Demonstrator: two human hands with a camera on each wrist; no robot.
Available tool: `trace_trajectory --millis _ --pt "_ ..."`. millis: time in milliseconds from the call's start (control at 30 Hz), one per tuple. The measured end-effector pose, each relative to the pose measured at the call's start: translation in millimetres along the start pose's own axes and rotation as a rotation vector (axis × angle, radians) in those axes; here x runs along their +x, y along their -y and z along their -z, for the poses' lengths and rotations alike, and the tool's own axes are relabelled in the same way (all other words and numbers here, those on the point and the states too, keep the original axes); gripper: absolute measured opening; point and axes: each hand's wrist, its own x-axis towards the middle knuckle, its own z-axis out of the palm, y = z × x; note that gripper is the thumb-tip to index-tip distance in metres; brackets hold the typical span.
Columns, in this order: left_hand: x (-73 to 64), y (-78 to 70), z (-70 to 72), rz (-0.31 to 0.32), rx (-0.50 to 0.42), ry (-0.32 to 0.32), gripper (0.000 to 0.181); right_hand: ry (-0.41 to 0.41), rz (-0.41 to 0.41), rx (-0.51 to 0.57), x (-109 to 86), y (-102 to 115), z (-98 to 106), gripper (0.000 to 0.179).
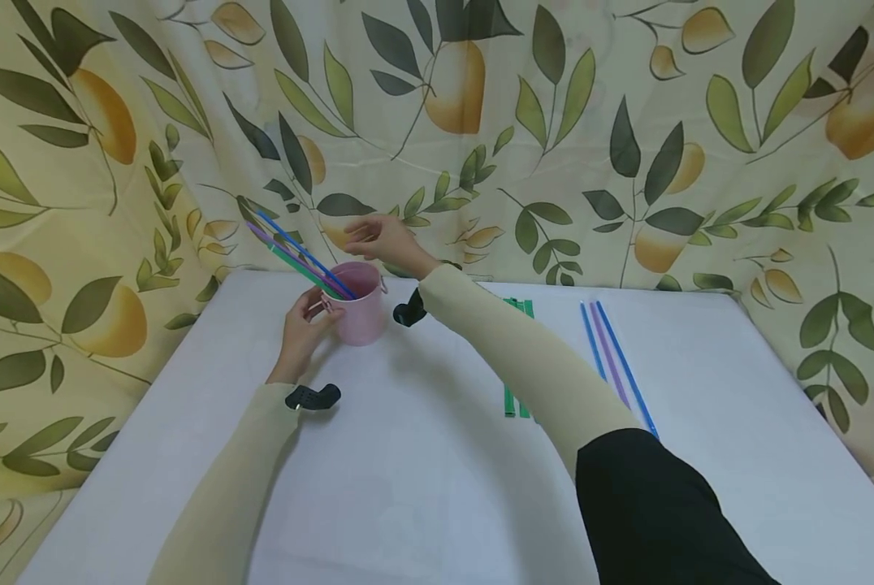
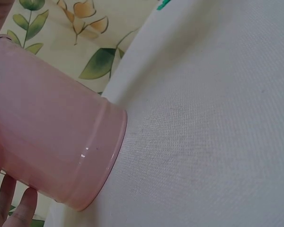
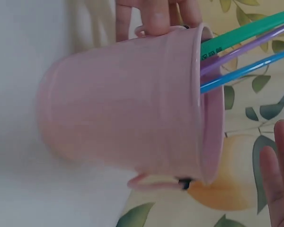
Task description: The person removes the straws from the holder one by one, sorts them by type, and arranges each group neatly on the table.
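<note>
A pink bucket [image 1: 361, 318] with small side handles stands upright towards the back of the white table. My left hand [image 1: 301, 335] grips its left side near the rim, thumb in front. From its mouth lean a thin blue stick [image 1: 301, 252], a thin purple stick [image 1: 269, 239] and a wider green strip [image 1: 296, 265] with dark print, all tilted left. Just above and right of the rim hovers my right hand [image 1: 391, 244], holding nothing, its fingers loosely extended. In the right wrist view its fingers [image 3: 277, 179] stand apart from the bucket.
Green strips [image 1: 509, 402] lie right of centre on the table [image 1: 408, 487], partly hidden under my right sleeve. Beside them, blue sticks [image 1: 630, 370] and a purple stick [image 1: 610, 357] lie side by side. A leaf-and-fruit patterned cloth [image 1: 437, 162] hangs behind the table.
</note>
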Motion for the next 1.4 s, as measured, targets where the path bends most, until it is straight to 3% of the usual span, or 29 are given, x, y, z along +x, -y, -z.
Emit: trace_trajectory --millis 167,267,400,467,700,867,1233,1400 --pt "-11.1 -16.8 -1.3 0.017 0.01 0.026 0.065 -0.001 0.008 0.026 14.0 2 -17 0.035" --pt "-11.1 -15.2 -1.7 0.016 0.03 0.017 0.065 -0.002 0.028 0.019 20.1 3 -27 0.033" --pt "-3.2 1.2 -1.5 0.014 0.037 0.0 0.065 0.007 0.032 -0.018 28.1 2 -36 0.031" --pt "-3.3 0.0 -2.2 0.03 0.039 0.004 0.065 0.018 0.017 -0.035 31.0 3 -40 0.032" --pt "-9.9 -19.8 -3.7 0.037 -0.024 0.034 0.064 0.062 0.001 -0.065 37.0 8 -47 0.036" --pt "-13.9 -27.9 -4.1 0.035 -0.005 0.038 0.062 0.084 -0.035 -0.073 40.1 7 -50 0.038" --pt "-11.4 -23.6 -0.9 0.04 -0.013 0.025 0.063 0.101 -0.011 -0.224 43.3 5 -56 0.022" --pt "-3.2 -10.0 1.1 0.046 -0.01 0.013 0.064 0.093 -0.006 -0.224 44.7 5 -58 0.021"
